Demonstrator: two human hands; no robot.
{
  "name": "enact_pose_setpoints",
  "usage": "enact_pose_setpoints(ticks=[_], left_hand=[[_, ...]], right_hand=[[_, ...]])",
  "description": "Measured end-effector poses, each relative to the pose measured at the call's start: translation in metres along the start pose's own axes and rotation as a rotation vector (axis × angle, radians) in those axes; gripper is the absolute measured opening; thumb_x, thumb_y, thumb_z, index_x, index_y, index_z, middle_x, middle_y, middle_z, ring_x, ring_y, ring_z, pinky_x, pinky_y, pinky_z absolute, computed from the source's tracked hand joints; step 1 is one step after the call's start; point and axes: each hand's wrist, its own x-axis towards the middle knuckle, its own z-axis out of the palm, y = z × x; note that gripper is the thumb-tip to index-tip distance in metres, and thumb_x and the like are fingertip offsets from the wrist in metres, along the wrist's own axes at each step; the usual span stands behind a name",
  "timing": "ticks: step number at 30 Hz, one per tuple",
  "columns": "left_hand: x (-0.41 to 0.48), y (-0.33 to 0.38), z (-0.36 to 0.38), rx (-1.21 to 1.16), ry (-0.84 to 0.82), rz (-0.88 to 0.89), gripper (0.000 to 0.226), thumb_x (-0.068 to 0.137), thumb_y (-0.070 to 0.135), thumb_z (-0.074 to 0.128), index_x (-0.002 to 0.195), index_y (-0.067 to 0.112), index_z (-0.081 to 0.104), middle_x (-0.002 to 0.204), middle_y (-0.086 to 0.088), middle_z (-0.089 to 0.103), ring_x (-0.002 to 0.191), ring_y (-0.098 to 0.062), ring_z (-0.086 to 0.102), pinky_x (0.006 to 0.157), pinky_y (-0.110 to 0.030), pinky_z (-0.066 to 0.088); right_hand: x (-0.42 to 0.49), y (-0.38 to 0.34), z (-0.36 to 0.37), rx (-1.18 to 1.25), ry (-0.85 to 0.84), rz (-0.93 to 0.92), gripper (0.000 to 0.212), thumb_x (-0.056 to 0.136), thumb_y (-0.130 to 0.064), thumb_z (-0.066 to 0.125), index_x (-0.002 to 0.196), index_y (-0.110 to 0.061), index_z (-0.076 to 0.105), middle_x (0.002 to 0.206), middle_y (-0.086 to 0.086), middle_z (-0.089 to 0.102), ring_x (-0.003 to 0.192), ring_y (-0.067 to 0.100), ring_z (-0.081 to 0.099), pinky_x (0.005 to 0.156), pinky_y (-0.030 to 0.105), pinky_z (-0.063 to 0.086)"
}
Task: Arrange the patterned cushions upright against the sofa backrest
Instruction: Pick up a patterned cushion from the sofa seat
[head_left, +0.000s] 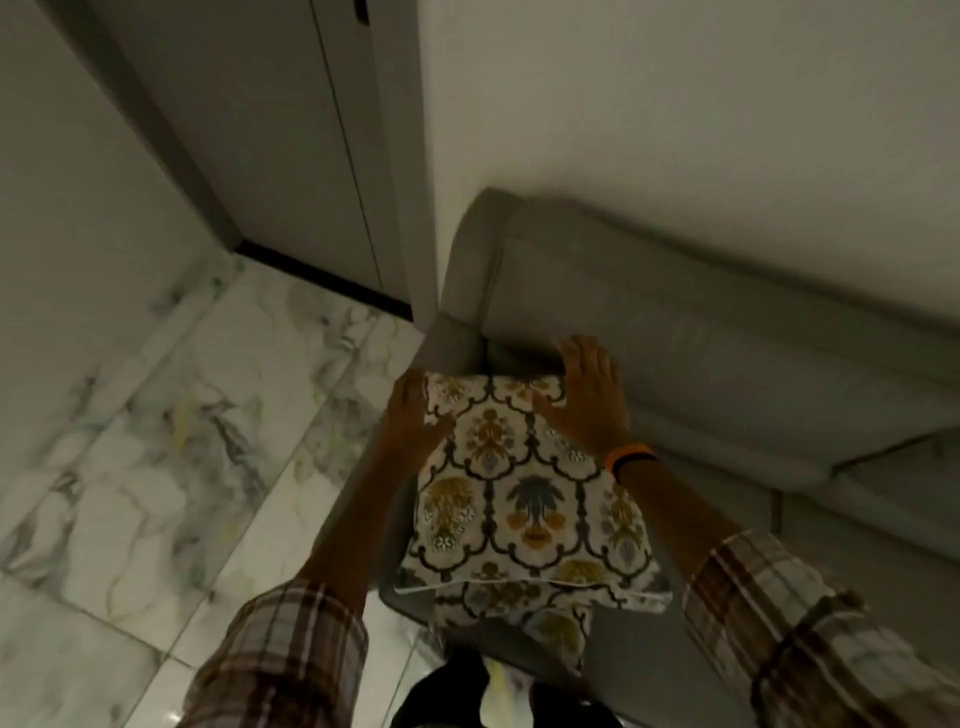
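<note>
A patterned cushion (524, 499), white with grey and mustard motifs, lies flat at the left end of the grey sofa (727, 364), near the armrest. My left hand (415, 415) grips its far left corner. My right hand (587, 400) lies over its far right corner, fingers spread and reaching toward the backrest (675, 291). A second patterned cushion (550, 618) shows beneath the first one, mostly hidden, with its near part hanging over the seat's front edge.
The sofa backrest stands against a white wall (675, 104). A marble tile floor (156, 441) spreads to the left, with a grey door (291, 130) beyond it. The sofa seat (857, 519) continues to the right.
</note>
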Motion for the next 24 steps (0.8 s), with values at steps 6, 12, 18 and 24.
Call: enact_pose_setpoints(ticks=[6, 12, 18, 24], left_hand=[[0.004, -0.051, 0.076, -0.386, -0.091, -0.517, 0.094, 0.082, 0.042, 0.078, 0.155, 0.016, 0.025, 0.156, -0.007, 0.043, 0.141, -0.027, 0.046, 0.106, -0.041, 0.045], [-0.001, -0.039, 0.101, -0.641, 0.095, -0.459, 0.073, 0.080, 0.030, 0.082, 0.144, 0.018, 0.048, 0.146, -0.003, 0.055, 0.128, -0.023, 0.059, 0.100, -0.041, 0.057], [-0.045, 0.042, 0.124, -0.704, 0.176, -0.230, 0.063, 0.060, 0.064, 0.085, 0.119, 0.052, 0.065, 0.119, 0.025, 0.072, 0.115, 0.001, 0.066, 0.097, -0.033, 0.060], [-0.065, 0.152, 0.254, -0.540, -0.079, -0.122, 0.110, 0.049, 0.067, 0.087, 0.144, 0.034, 0.043, 0.134, 0.026, 0.051, 0.122, -0.002, 0.056, 0.093, -0.013, 0.048]], right_hand=[[-0.053, 0.080, 0.066, 0.540, -0.158, 0.582, 0.104, 0.093, -0.054, 0.074, 0.169, -0.017, 0.014, 0.174, 0.012, 0.016, 0.161, 0.037, 0.019, 0.130, 0.060, 0.025], [-0.068, 0.117, 0.077, 1.197, -0.201, 0.780, 0.070, 0.097, -0.030, 0.076, 0.158, -0.016, 0.045, 0.153, 0.014, 0.060, 0.138, 0.037, 0.062, 0.115, 0.061, 0.050], [-0.137, 0.172, 0.009, 1.263, -0.048, 0.679, 0.089, 0.062, -0.071, 0.089, 0.138, -0.030, 0.067, 0.123, -0.005, 0.082, 0.112, 0.024, 0.079, 0.083, 0.045, 0.069], [-0.217, 0.315, -0.060, 1.199, 0.150, 0.643, 0.090, 0.079, -0.045, 0.087, 0.157, -0.026, 0.049, 0.136, -0.019, 0.073, 0.123, 0.005, 0.072, 0.095, 0.025, 0.064]])
